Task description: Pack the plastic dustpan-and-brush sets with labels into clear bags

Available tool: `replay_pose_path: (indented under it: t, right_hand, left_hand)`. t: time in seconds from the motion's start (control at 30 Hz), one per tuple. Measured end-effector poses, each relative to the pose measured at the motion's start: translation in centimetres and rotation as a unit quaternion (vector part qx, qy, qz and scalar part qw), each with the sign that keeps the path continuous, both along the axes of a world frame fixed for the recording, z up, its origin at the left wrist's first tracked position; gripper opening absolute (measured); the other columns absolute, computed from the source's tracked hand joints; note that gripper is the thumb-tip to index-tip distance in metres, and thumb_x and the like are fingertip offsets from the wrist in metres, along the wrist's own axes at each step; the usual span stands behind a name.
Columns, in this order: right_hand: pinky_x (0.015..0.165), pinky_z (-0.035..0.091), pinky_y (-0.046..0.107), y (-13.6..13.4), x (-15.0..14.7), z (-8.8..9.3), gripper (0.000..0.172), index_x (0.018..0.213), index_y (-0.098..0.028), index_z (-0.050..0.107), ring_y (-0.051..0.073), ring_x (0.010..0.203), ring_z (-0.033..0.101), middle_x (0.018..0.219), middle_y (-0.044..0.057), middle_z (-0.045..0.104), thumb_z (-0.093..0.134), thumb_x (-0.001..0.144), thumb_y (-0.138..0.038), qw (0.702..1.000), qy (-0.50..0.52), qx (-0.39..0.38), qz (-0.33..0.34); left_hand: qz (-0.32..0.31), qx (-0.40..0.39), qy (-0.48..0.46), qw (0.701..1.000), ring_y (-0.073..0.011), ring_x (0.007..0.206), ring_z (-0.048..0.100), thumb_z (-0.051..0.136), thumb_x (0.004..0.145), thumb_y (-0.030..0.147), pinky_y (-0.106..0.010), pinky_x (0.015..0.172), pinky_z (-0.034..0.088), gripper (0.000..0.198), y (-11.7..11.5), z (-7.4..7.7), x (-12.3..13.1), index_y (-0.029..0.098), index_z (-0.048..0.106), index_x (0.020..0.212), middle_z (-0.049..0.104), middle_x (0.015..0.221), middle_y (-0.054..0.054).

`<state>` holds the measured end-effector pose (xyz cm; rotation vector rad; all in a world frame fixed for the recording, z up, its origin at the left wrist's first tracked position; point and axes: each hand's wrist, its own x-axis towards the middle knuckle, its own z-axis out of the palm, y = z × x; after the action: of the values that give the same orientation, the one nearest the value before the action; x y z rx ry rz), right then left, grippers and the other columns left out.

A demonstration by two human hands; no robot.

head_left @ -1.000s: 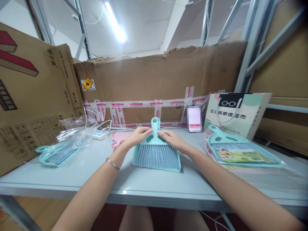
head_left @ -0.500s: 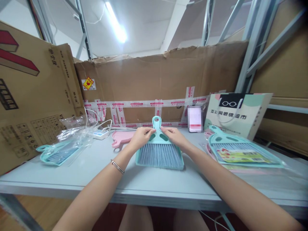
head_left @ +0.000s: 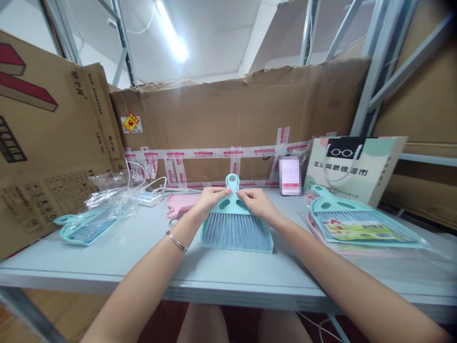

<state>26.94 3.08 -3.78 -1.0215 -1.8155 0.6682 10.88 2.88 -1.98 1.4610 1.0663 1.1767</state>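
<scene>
A teal mini broom [head_left: 235, 227] with grey bristles lies nested in its teal dustpan in the middle of the grey table [head_left: 150, 267], handle pointing away from me. My left hand [head_left: 210, 199] pinches the left side of the handle near its neck. My right hand [head_left: 257, 202] pinches the right side of the same handle. Both hands have their fingers closed on the teal plastic. A bracelet sits on my left wrist.
A pink dustpan [head_left: 178, 204] lies behind the broom. At the left, a bagged teal set [head_left: 87, 226], loose plastic bags [head_left: 110, 190] and a white power strip [head_left: 149, 198]. At the right, bagged teal sets [head_left: 357, 224], a paper bag [head_left: 353, 164] and a phone [head_left: 290, 176]. Cardboard walls stand behind.
The broom and dustpan have shifted slightly to the right and away from me. Both hands have moved inward, closer to the handle's neck.
</scene>
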Motion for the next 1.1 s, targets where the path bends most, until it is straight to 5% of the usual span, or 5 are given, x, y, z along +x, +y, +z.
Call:
replay_pose_path:
  t: [0.3, 0.57, 0.77, 0.93, 1.1]
  right_hand:
    - [0.050, 0.023, 0.025, -0.2, -0.2, 0.0, 0.042, 0.056, -0.017, 0.047, 0.010, 0.052, 0.031, 0.052, -0.003, 0.035, 0.043, 0.076, -0.054, 1.000, -0.001, 0.002, 0.005]
    - [0.065, 0.043, 0.029, 1.2, 1.7, 0.5, 0.050, 0.078, -0.015, 0.064, 0.019, 0.075, 0.057, 0.079, 0.006, 0.065, 0.044, 0.074, -0.061, 0.998, 0.040, -0.040, -0.034]
    - [0.074, 0.043, 0.034, 2.7, 7.1, 0.3, 0.038, 0.080, -0.015, 0.062, 0.024, 0.089, 0.058, 0.095, 0.014, 0.065, 0.056, 0.070, -0.051, 0.965, -0.167, -0.088, -0.181]
    - [0.059, 0.041, 0.034, 1.8, 8.7, -0.1, 0.040, 0.050, -0.019, 0.053, 0.025, 0.066, 0.058, 0.062, 0.007, 0.062, 0.081, 0.030, -0.039, 0.922, -0.298, -0.185, -0.164]
    - [0.057, 0.038, 0.032, 1.1, 8.5, 0.2, 0.035, 0.051, -0.019, 0.054, 0.023, 0.065, 0.057, 0.062, 0.006, 0.062, 0.078, 0.040, -0.043, 0.881, -0.407, -0.211, -0.113]
  left_hand:
    - [0.015, -0.001, 0.017, 1.000, -0.0173, 0.068, 0.057, 0.074, 0.055, 0.043, -0.032, 0.067, 0.043, 0.044, -0.2, 0.4, -0.2, 0.009, 0.071, 0.084, 0.067, 0.079, -0.010]
    - [-0.207, -0.009, 0.154, 0.966, -0.0197, 0.101, 0.054, 0.069, 0.065, 0.042, -0.030, 0.085, 0.040, 0.046, -0.7, 0.8, -3.2, 0.024, 0.062, 0.107, 0.063, 0.108, -0.004]
    - [-0.080, 0.016, 0.077, 0.994, -0.0194, 0.083, 0.059, 0.066, 0.065, 0.049, -0.032, 0.076, 0.042, 0.049, 0.8, 0.2, -4.5, 0.017, 0.062, 0.102, 0.065, 0.095, -0.007]
    - [-0.020, 0.041, 0.052, 0.998, -0.0196, 0.082, 0.058, 0.067, 0.063, 0.051, -0.032, 0.077, 0.042, 0.053, 1.6, -0.4, -4.9, 0.014, 0.061, 0.102, 0.064, 0.096, -0.009]
    - [-0.016, 0.044, 0.076, 0.996, -0.0213, 0.089, 0.057, 0.065, 0.065, 0.052, -0.034, 0.082, 0.040, 0.052, 1.7, -0.7, -5.1, 0.014, 0.061, 0.101, 0.064, 0.100, -0.009]
